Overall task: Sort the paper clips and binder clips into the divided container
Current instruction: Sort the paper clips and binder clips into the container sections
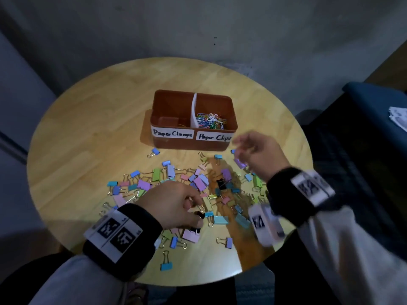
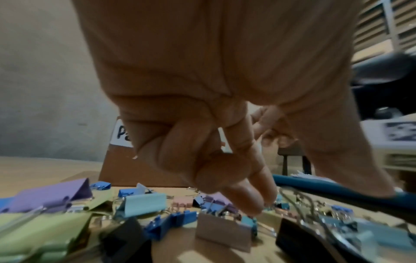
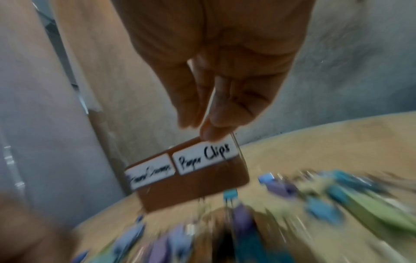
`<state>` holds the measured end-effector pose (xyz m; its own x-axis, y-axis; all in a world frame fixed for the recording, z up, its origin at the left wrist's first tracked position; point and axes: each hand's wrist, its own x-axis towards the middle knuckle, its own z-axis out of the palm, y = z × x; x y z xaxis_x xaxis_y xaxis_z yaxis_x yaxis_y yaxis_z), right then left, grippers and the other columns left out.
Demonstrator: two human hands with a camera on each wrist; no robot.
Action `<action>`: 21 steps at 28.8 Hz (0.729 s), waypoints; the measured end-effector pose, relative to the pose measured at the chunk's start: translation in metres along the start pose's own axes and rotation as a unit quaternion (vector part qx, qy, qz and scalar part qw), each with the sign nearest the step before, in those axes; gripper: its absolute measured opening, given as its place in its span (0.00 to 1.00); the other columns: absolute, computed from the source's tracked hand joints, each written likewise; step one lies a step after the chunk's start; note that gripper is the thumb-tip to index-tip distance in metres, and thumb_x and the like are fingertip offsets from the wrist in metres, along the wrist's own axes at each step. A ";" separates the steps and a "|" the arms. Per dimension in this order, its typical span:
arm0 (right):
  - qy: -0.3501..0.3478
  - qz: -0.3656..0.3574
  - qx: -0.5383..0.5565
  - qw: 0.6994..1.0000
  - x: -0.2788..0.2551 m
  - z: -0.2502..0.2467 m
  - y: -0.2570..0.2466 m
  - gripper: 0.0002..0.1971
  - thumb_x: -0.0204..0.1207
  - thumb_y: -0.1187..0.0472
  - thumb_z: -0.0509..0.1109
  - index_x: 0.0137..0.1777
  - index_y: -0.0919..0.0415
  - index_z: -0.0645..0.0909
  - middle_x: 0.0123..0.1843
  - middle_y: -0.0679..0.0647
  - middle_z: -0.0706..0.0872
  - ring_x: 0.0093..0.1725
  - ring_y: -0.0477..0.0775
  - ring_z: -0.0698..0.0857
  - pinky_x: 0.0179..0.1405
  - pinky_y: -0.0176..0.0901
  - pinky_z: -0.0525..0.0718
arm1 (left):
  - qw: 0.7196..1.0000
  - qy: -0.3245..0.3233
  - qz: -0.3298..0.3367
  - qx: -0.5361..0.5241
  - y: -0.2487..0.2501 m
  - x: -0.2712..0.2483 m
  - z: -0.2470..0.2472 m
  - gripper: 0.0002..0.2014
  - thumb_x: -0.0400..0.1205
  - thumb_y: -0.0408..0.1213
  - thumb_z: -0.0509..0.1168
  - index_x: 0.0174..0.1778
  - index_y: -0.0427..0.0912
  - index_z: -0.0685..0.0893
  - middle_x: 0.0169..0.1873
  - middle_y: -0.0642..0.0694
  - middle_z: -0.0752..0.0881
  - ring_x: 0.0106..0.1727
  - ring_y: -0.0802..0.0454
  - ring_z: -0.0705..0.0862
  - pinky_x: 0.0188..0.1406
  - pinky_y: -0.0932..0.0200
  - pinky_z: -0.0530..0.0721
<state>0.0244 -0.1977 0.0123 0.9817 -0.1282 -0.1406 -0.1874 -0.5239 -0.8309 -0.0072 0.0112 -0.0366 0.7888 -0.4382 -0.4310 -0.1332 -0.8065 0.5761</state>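
Note:
A brown divided container (image 1: 189,144) stands mid-table, labelled "Paper Clamps" on the left and "Paper Clips" on the right. Coloured paper clips (image 1: 210,121) lie in its right compartment. Several pastel binder clips (image 1: 199,183) are strewn in front of it. My left hand (image 1: 196,210) reaches down into the near part of the pile. Its fingertips (image 2: 256,202) touch clip handles while the thumb stays apart. My right hand (image 1: 240,146), blurred, hovers by the container's (image 3: 191,188) front right corner. Its fingers (image 3: 209,124) pinch a thin wire piece that looks like a paper clip.
The round wooden table (image 1: 99,128) has bare wood left and behind the container. A small black binder clip (image 1: 199,214) lies by my left thumb. A blue seat (image 1: 374,97) with white papers (image 1: 398,116) stands off the right edge. Grey walls close in behind.

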 end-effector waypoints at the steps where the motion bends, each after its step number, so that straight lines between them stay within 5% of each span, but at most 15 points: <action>1: -0.036 0.017 -0.050 0.998 -0.020 0.001 0.014 0.10 0.75 0.72 0.69 0.48 0.57 0.84 0.43 0.53 0.87 0.40 0.48 0.82 0.39 0.39 0.81 | 0.999 -0.010 0.003 0.040 0.002 0.001 0.002 0.18 0.69 0.54 0.78 0.53 0.59 0.85 0.40 0.59 0.82 0.42 0.60 0.81 0.38 0.60 0.78; 3: -0.073 0.061 -0.122 0.988 -0.051 0.000 0.043 0.09 0.74 0.68 0.73 0.47 0.52 0.85 0.44 0.48 0.86 0.46 0.49 0.84 0.48 0.45 0.83 | 0.997 -0.004 0.004 0.077 0.002 0.003 0.004 0.14 0.70 0.51 0.77 0.50 0.59 0.85 0.39 0.60 0.80 0.41 0.61 0.79 0.37 0.62 0.76; 8: 0.007 0.098 -0.203 0.974 -0.088 -0.007 0.074 0.12 0.73 0.62 0.75 0.53 0.49 0.81 0.53 0.50 0.81 0.45 0.51 0.80 0.38 0.38 0.74 | 0.998 0.030 0.001 0.057 -0.002 0.006 0.008 0.05 0.76 0.43 0.74 0.46 0.56 0.87 0.34 0.58 0.82 0.36 0.64 0.79 0.33 0.65 0.73; 16: -0.067 0.115 -0.230 0.964 -0.090 0.018 0.067 0.17 0.74 0.65 0.70 0.59 0.45 0.79 0.59 0.48 0.76 0.57 0.49 0.82 0.54 0.35 0.79 | 0.997 0.067 0.012 0.031 -0.002 0.014 0.016 0.05 0.77 0.41 0.73 0.41 0.57 0.85 0.38 0.59 0.86 0.41 0.66 0.82 0.35 0.73 0.75; 21: -0.109 0.081 -0.178 0.975 -0.084 0.027 0.070 0.20 0.71 0.68 0.69 0.57 0.44 0.81 0.54 0.45 0.77 0.49 0.44 0.76 0.37 0.17 0.70 | 0.997 0.073 0.001 0.023 -0.001 0.015 0.010 0.05 0.76 0.44 0.73 0.35 0.54 0.85 0.32 0.57 0.86 0.36 0.65 0.83 0.34 0.70 0.78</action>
<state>-0.0701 -0.2008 -0.0485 0.9151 -0.0716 -0.3969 -0.3013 -0.7754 -0.5550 -0.0011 0.0018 -0.0507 0.8669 -0.3796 -0.3232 -0.1587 -0.8247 0.5429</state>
